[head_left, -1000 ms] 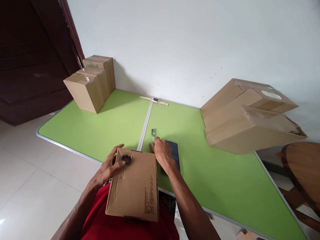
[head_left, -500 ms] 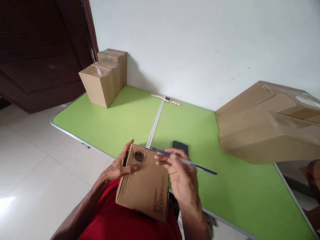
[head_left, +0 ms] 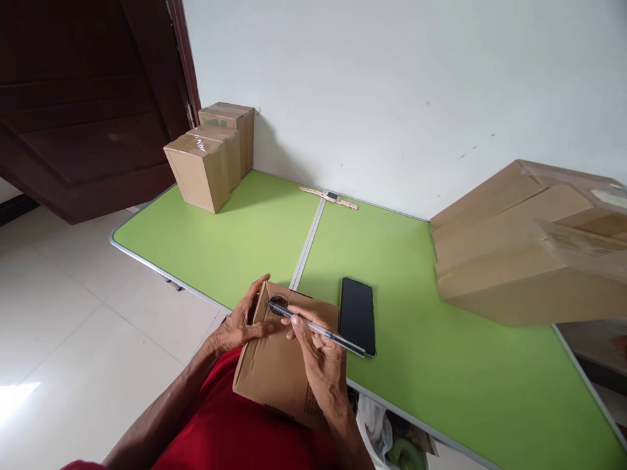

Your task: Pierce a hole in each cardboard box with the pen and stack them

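A cardboard box [head_left: 274,365] rests against the near edge of the green table [head_left: 235,241] and on my lap. My left hand [head_left: 240,323] grips its top left corner, fingers curled over the edge. My right hand [head_left: 318,359] lies on the box and pinches a dark pen [head_left: 318,329]. The pen's tip touches a round sticker or hole [head_left: 277,304] near the box's top. A black phone [head_left: 357,315] lies face up on the table just right of the box.
Three small sealed cartons [head_left: 210,156] stand at the table's far left corner. Large stacked cardboard boxes [head_left: 529,248] fill the right side. A wristwatch [head_left: 330,196] lies by the white wall. A dark wooden door [head_left: 83,104] is at left; a bag [head_left: 386,437] sits under the table.
My right hand picked the pen up off the table beside the phone, carried it back and set its tip on the box's round mark. The view shifted left.
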`<state>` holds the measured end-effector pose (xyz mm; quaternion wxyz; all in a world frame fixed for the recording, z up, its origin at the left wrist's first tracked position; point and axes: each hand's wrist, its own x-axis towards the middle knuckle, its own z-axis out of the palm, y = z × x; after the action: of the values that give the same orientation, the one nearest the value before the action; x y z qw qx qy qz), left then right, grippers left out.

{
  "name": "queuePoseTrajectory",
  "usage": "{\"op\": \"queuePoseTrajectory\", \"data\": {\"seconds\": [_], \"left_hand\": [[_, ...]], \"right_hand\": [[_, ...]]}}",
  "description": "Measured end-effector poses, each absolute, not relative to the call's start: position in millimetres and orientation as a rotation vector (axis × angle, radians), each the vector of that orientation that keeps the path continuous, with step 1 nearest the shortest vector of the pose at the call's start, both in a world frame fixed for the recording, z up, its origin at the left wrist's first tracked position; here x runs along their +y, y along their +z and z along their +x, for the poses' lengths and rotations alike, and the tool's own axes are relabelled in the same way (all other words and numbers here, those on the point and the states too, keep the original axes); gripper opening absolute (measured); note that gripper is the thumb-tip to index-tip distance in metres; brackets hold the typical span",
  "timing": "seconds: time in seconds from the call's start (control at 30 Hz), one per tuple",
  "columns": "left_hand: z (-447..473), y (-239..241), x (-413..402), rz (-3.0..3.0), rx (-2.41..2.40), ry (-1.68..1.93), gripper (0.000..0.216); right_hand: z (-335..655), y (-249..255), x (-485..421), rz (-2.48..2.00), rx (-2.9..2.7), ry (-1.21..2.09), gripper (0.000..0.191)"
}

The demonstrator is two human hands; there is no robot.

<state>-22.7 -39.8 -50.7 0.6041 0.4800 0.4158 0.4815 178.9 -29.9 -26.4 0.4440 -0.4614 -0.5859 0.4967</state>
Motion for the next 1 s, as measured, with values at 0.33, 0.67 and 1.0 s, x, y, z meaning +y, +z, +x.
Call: {"op": "queuePoseTrajectory", "data": {"seconds": [0.33,0.67,1.0], "left_hand": [[-23.0,-60.5,-38.2,1.104,0.907,1.139,0.105],[-24.7,-56.8,-42.9,1.087,1.006,1.116,0.105],[-26.8,-62.1,-41.9,1.062,0.986,1.118,0.103]], "right_hand": [[193.6,-23.3,-15.7,-1.234,-1.243,1.201,0.044],[194.9,-2.9,127.4,-1.505,-1.555,0.957,0.051],[171.6,-29.5,160.9,-2.013,-1.869,0.987,0.029]]}}
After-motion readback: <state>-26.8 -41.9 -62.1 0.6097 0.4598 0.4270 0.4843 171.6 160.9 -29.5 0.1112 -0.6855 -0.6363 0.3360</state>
